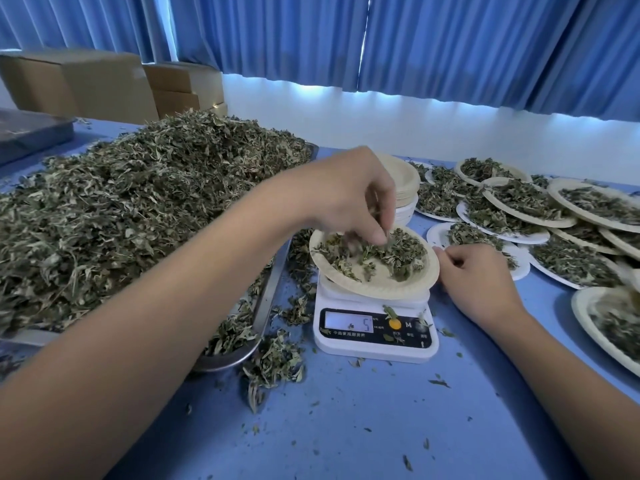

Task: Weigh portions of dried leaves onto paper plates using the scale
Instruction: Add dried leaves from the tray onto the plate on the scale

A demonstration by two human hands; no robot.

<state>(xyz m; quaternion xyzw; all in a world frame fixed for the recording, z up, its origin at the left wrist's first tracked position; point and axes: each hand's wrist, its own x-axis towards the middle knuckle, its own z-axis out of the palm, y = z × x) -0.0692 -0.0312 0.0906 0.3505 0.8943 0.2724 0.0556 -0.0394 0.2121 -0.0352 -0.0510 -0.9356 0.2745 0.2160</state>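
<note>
On the blue table [346,427], strewn with leaf crumbs, a white scale [375,341] shows a 5 on its display. On it sits a paper plate [391,289] with a thin layer of dried leaves [401,258]. We see the left hand [349,199] reach over it, fingertips bunched and pinching the leaves. The right hand [474,275] rests with curled fingers against the plate's rim; we cannot tell whether it grips. To the left, a metal tray [270,292] overflows with a leaf heap [138,209]. Beyond are stacked empty plates [405,181], overlapping filled plates [533,220] at right, cardboard boxes [86,84] and blue curtains [450,46].
</note>
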